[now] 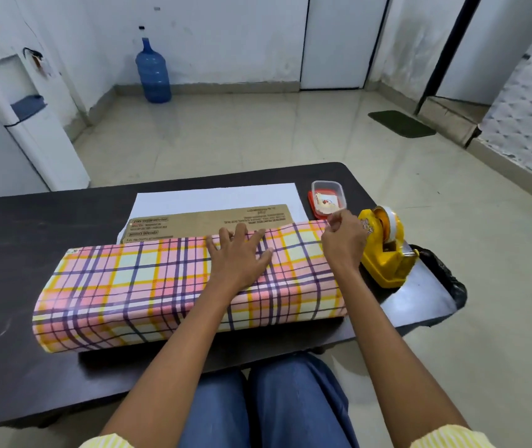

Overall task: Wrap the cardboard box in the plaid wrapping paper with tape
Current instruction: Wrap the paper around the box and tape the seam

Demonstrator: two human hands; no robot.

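The plaid wrapping paper (135,286) is folded up over the near half of the long cardboard box (206,221), whose bare brown top shows along the far side. The paper's white underside (216,197) lies flat on the table beyond the box. My left hand (240,257) presses flat on the paper's far edge near the box's middle, fingers spread. My right hand (343,237) is at the paper's far right corner with thumb and fingers pinched together; whether it holds tape or the paper edge I cannot tell. The yellow tape dispenser (384,250) stands right beside that hand.
A dark table (15,253) carries everything. A small clear plastic tub on a red lid (327,197) sits behind the dispenser. A black bag (445,276) hangs at the table's right end. A blue water jug (153,72) and a white water dispenser (19,118) stand on the floor beyond.
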